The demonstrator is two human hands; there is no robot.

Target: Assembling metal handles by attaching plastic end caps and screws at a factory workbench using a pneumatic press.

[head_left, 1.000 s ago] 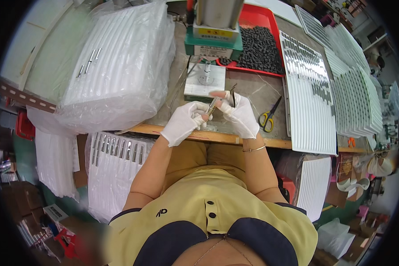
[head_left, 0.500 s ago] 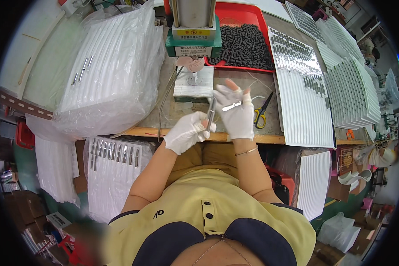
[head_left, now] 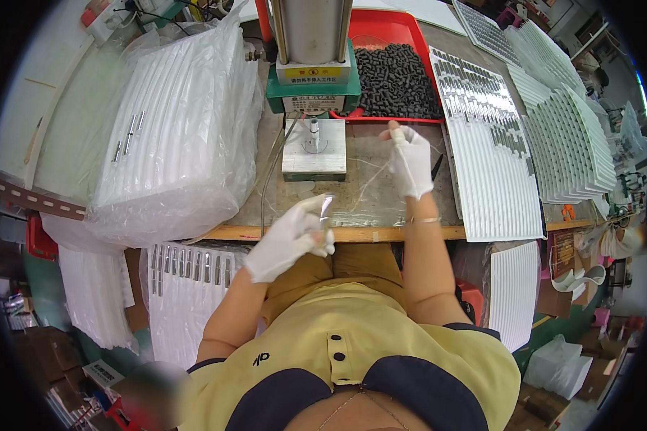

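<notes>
Two gloved hands (head_left: 289, 241), one red tray (head_left: 410, 29)

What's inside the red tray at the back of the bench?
The red tray holds a heap of small black cylindrical pieces. Its left part is hidden behind the press, so nothing can be told there.

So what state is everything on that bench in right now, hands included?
Left hand: gloved, closed on a small clear piece at the bench edge.
Right hand: gloved, fingers spread, reaching toward the red tray.
Red tray: heaped with small black parts.
Press block: one pin standing on it.
White ribbed tray: partly filled with metal pieces.
Bagged tray stack: wrapped in plastic.
</notes>
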